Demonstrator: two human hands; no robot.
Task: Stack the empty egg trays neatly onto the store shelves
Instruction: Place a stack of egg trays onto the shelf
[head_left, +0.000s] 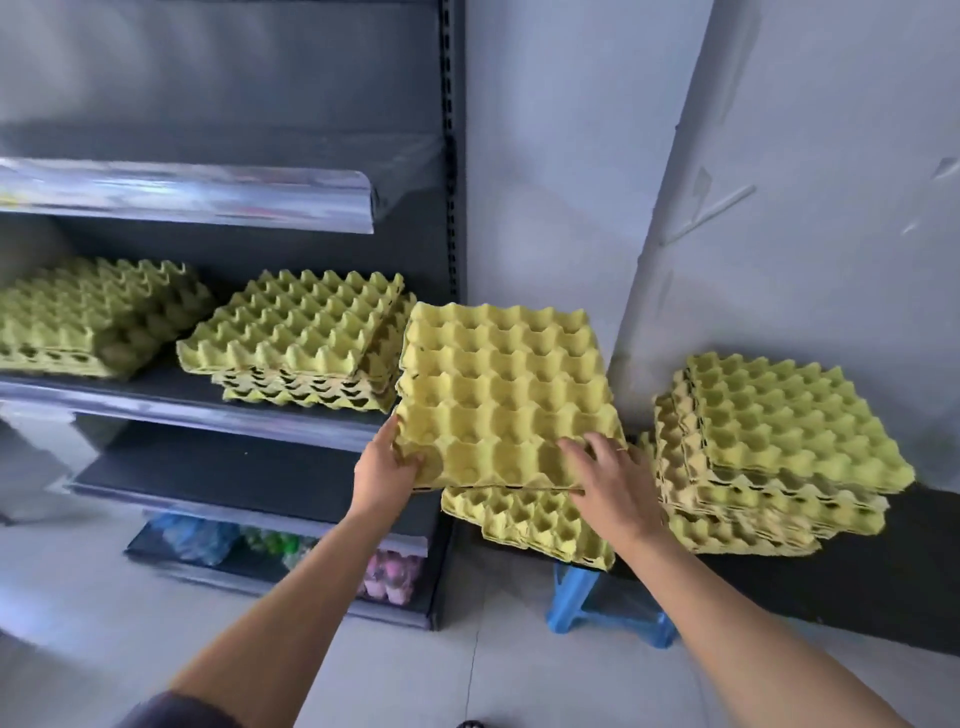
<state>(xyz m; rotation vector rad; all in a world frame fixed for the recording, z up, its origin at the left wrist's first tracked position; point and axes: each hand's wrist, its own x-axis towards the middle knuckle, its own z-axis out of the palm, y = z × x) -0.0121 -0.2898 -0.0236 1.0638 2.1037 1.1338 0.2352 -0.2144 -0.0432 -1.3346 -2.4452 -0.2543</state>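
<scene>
I hold a yellow-green egg tray (498, 395), cups up and tilted, in the air to the right of the dark shelving unit. My left hand (387, 470) grips its near left corner and my right hand (608, 480) grips its near right edge. Under it a small pile of trays (524, 522) lies on a blue stool (608, 605). A taller, uneven stack of trays (769, 447) sits to the right on a dark ledge. On the middle shelf (171, 402) stand two tray stacks, one at the left (98, 312) and one at the right end (301, 338).
The upper shelf (187, 195) is wrapped in clear plastic. Another shelf (249, 475) below the middle one is bare, and the bottom shelf holds bagged goods (197, 535) and pink items (392, 571). A grey wall (545, 182) stands behind, with pale floor (104, 623) below.
</scene>
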